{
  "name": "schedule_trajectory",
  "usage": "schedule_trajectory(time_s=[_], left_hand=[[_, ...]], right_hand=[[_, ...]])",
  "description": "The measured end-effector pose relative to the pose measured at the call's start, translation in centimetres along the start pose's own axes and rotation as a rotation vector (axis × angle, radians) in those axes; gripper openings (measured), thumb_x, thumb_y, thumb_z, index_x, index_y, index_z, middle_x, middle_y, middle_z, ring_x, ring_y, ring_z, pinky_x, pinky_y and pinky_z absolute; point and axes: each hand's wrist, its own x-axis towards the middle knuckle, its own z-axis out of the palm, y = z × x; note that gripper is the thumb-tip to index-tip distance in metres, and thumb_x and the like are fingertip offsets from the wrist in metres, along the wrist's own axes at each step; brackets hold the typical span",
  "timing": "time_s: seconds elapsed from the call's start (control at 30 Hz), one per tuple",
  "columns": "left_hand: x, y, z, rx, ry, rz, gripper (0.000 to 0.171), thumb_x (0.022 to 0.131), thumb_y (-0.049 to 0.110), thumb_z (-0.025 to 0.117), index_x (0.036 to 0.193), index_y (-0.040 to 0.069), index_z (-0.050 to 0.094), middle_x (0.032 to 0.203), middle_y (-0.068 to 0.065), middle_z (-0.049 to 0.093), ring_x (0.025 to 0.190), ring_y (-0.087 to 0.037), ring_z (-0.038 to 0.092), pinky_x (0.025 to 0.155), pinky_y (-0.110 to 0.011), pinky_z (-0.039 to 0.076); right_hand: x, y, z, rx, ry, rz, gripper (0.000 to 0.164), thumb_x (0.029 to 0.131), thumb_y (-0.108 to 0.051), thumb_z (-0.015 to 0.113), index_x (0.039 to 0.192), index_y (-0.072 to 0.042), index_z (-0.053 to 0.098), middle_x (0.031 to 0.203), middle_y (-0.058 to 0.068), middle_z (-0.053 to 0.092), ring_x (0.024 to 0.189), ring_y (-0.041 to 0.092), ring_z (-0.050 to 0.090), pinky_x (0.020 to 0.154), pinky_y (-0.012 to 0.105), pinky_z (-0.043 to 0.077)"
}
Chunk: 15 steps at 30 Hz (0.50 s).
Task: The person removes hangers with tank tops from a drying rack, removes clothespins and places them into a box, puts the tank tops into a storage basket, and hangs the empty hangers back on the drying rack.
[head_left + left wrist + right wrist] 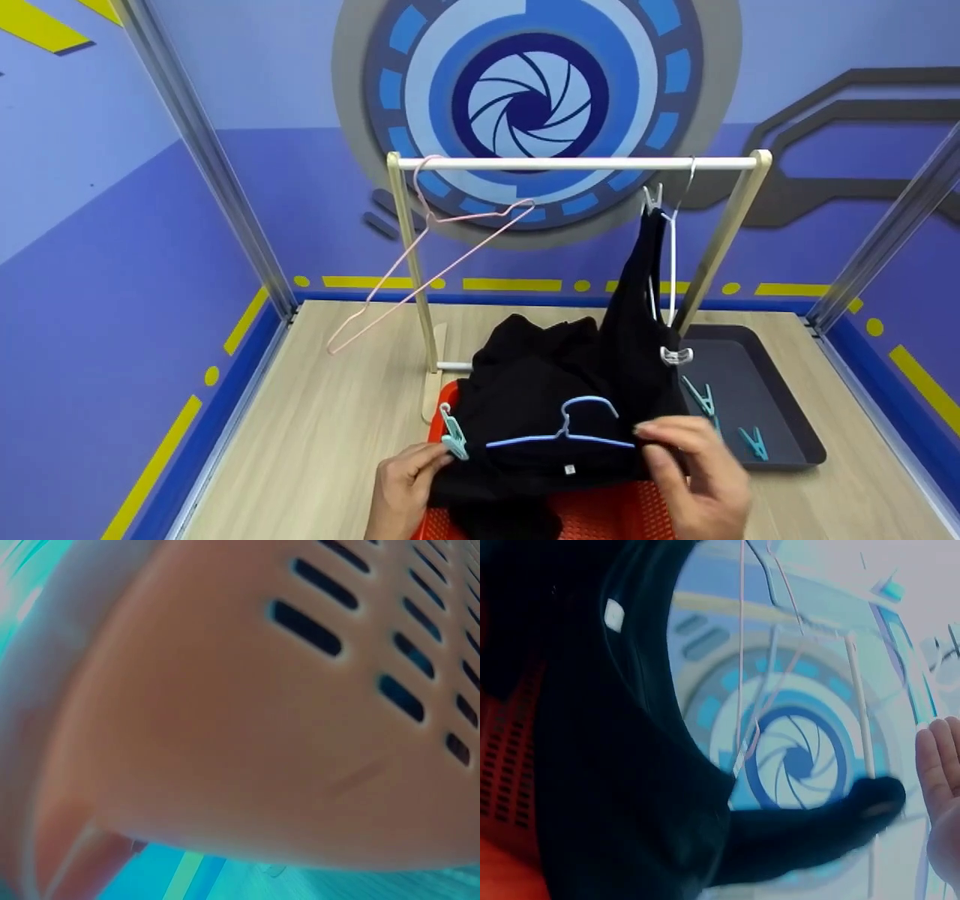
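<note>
A black top [525, 476] with a small white neck label [570, 469] lies spread over a red basket [660, 510]. Inside its neckline sits a blue hanger [589, 437], hook pointing up. My left hand [405, 480] pinches the top's left shoulder beside a light teal clothespin [453, 441] clipped there. At the other shoulder is my right hand [701, 476], index finger and thumb apart near the hanger's end. The right wrist view shows this hand's fingers [937, 761] straight, beside the dark cloth [630, 787]. Basket wall [225, 727] fills most of the left wrist view.
Behind stands a wooden rack with a white rail [570, 163]. A pink hanger [450, 277] hangs at its left, and a black garment [630, 300] on a white hanger [673, 270] at its right. Teal clothespins [754, 442] lie in a dark tray [750, 375] on the right.
</note>
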Motion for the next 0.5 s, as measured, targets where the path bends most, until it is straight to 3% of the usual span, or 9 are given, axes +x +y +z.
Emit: schedule_trajectory(time_s=[0.5], left_hand=[[-0.1,-0.1,0.2,0.000,0.009,0.015,0.020,0.085,-0.015,0.079,0.101,-0.003,0.082,0.097,-0.008,0.080,0.089,-0.018,0.077,0.081,-0.015,0.057]], right_hand=[[-1.3,-0.2,3.7,-0.189,-0.262,-0.067,0.023,0.096,0.000,0.075,0.107,0.020,0.069,0.107,0.027,0.072,0.101,0.031,0.071,0.102,0.026,0.052]])
